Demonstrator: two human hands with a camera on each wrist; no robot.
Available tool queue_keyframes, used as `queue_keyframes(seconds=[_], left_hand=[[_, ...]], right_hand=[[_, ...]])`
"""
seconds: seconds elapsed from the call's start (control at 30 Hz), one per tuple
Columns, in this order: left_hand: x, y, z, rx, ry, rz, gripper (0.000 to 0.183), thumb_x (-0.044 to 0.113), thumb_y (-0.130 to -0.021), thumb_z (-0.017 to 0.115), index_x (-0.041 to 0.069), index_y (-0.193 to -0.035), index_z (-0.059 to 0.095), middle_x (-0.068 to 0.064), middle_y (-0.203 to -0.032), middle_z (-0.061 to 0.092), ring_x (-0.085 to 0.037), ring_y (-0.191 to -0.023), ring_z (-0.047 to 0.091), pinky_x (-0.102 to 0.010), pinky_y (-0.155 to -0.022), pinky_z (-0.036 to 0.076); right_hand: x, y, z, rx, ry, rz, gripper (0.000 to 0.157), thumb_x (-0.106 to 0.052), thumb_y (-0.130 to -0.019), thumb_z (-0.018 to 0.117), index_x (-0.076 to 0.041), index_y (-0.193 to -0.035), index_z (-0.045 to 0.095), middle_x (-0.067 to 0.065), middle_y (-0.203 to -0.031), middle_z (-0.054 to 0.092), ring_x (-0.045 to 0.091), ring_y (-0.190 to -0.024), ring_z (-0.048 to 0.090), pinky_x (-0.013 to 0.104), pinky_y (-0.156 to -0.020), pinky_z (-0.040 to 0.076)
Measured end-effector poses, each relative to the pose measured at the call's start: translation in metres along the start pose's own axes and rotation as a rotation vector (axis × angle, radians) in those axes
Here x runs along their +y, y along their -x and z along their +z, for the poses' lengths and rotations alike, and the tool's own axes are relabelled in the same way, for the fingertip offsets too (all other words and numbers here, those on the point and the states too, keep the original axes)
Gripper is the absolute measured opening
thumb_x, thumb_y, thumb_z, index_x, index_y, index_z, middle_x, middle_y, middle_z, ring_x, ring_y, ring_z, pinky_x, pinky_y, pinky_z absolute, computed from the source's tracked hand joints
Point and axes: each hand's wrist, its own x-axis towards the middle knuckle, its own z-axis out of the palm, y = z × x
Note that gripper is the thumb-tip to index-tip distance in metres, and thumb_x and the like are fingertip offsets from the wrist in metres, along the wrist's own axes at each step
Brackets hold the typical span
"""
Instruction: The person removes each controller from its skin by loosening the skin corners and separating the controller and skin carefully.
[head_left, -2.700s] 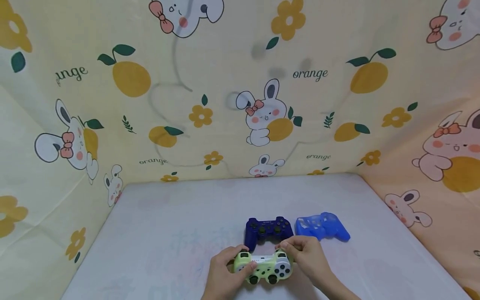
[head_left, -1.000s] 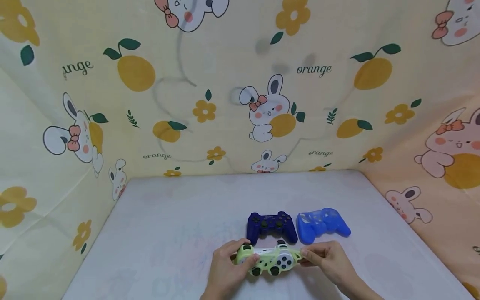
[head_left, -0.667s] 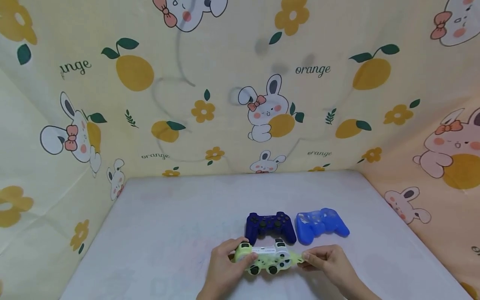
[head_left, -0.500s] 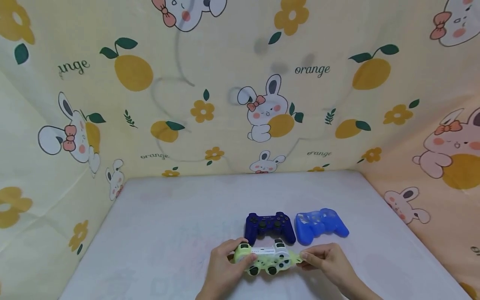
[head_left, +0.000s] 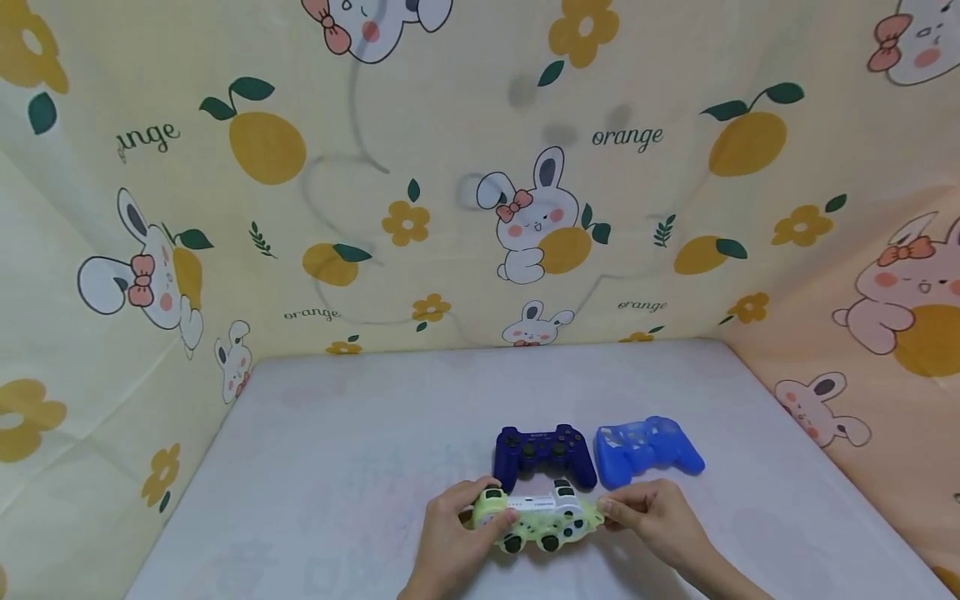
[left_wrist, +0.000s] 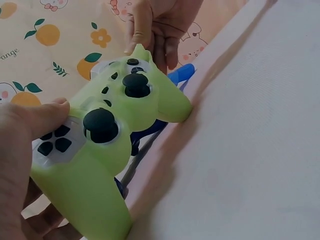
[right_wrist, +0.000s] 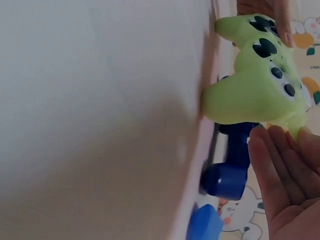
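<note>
A white game controller (head_left: 532,503) with black sticks sits in a light green silicone cover (left_wrist: 85,195). My left hand (head_left: 453,533) grips its left end, thumb on the front face and fingers behind. At the other end, my right hand (head_left: 663,521) pinches the edge of the cover between thumb and fingers. That edge is drawn out to the side in a point, and part of the white shell shows bare at the right shoulder. Both wrist views show the green cover still around the controller's two handles.
A dark blue controller (head_left: 542,454) lies on the white table (head_left: 360,450) just behind the held one. To its right lies a bright blue silicone cover (head_left: 648,450). Printed cloth walls (head_left: 450,125) stand at the back and sides.
My right hand has moved right from the controller's top right shoulder, stretching the cover's edge outward. The left hand keeps its grip. In the last half second little has shifted.
</note>
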Motion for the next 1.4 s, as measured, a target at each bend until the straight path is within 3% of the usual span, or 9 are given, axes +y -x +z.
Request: queue_keyframes(seconds=[0.13,0.3,0.4,0.53,0.67,0.73,0.83,1.1,1.4], left_hand=[[0.001,0.000,-0.001,-0.002,0.014,0.005,0.037,0.033,-0.080,0.083,0.011,-0.109,0.074,0.007,-0.095,0.067,-0.011,-0.082,0.060,-0.026,-0.069,0.053],[0.002,-0.001,-0.001,-0.007,0.023,-0.016,0.037,0.034,-0.079,0.083,0.012,-0.108,0.074,0.007,-0.094,0.067,-0.012,-0.082,0.060,-0.026,-0.070,0.053],[0.001,-0.002,-0.002,-0.009,0.017,-0.038,0.038,0.036,-0.079,0.083,0.012,-0.108,0.074,0.007,-0.094,0.067,-0.012,-0.082,0.059,-0.026,-0.070,0.053],[0.001,-0.003,-0.001,-0.012,0.024,-0.068,0.040,0.035,-0.079,0.083,0.011,-0.110,0.074,0.007,-0.095,0.067,-0.013,-0.083,0.060,-0.026,-0.071,0.053],[0.001,-0.003,-0.001,-0.021,0.046,-0.083,0.041,0.034,-0.079,0.083,0.011,-0.111,0.073,0.006,-0.096,0.067,-0.014,-0.083,0.061,-0.027,-0.071,0.054],[0.001,-0.002,-0.001,-0.021,0.053,-0.085,0.043,0.035,-0.079,0.083,0.010,-0.112,0.073,0.005,-0.097,0.067,-0.014,-0.083,0.061,-0.027,-0.071,0.054],[0.000,-0.002,-0.001,-0.017,0.067,-0.072,0.045,0.036,-0.079,0.084,0.010,-0.114,0.072,0.002,-0.101,0.068,-0.014,-0.085,0.062,-0.027,-0.073,0.054],[-0.005,0.001,0.002,-0.025,0.041,-0.014,0.048,0.040,-0.080,0.081,0.012,-0.118,0.070,0.003,-0.101,0.067,-0.013,-0.084,0.062,-0.027,-0.073,0.055],[-0.006,-0.003,0.002,0.006,0.060,-0.079,0.054,0.040,-0.079,0.082,0.012,-0.123,0.068,-0.008,-0.115,0.067,-0.015,-0.095,0.062,-0.027,-0.078,0.054]], right_hand=[[-0.003,-0.005,0.004,0.073,0.112,-0.074,0.007,-0.005,-0.087,0.074,0.002,-0.088,0.077,0.005,-0.081,0.073,0.014,-0.065,0.070,0.030,-0.059,0.057],[-0.006,-0.012,0.010,0.086,0.096,-0.101,0.007,-0.006,-0.086,0.075,0.000,-0.089,0.078,0.002,-0.082,0.074,0.011,-0.069,0.070,0.033,-0.060,0.057],[-0.008,-0.017,0.009,0.014,0.022,-0.032,0.012,-0.010,-0.088,0.074,0.001,-0.092,0.077,0.003,-0.082,0.074,0.014,-0.071,0.071,0.035,-0.063,0.058],[-0.013,-0.023,0.001,-0.104,-0.108,0.134,0.022,-0.015,-0.088,0.075,0.004,-0.098,0.075,0.010,-0.085,0.073,0.023,-0.076,0.071,0.039,-0.069,0.058],[-0.021,-0.025,-0.003,-0.175,-0.196,0.276,0.039,-0.020,-0.090,0.074,0.006,-0.117,0.066,0.015,-0.108,0.070,0.027,-0.099,0.066,0.037,-0.082,0.054],[-0.025,-0.025,-0.002,-0.197,-0.220,0.307,0.047,-0.021,-0.091,0.072,0.006,-0.127,0.060,0.016,-0.120,0.065,0.029,-0.110,0.061,0.037,-0.088,0.052],[-0.030,-0.025,0.006,-0.211,-0.228,0.297,0.053,-0.021,-0.091,0.072,0.006,-0.134,0.054,0.018,-0.128,0.060,0.032,-0.115,0.058,0.038,-0.090,0.051],[-0.021,-0.022,0.023,-0.187,-0.232,0.172,0.054,-0.014,-0.089,0.074,0.008,-0.133,0.052,0.025,-0.128,0.058,0.036,-0.114,0.059,0.029,-0.085,0.051],[-0.017,-0.023,0.029,-0.120,-0.325,0.181,0.057,-0.011,-0.086,0.077,0.008,-0.134,0.051,0.027,-0.128,0.058,0.034,-0.109,0.063,0.032,-0.084,0.053]])
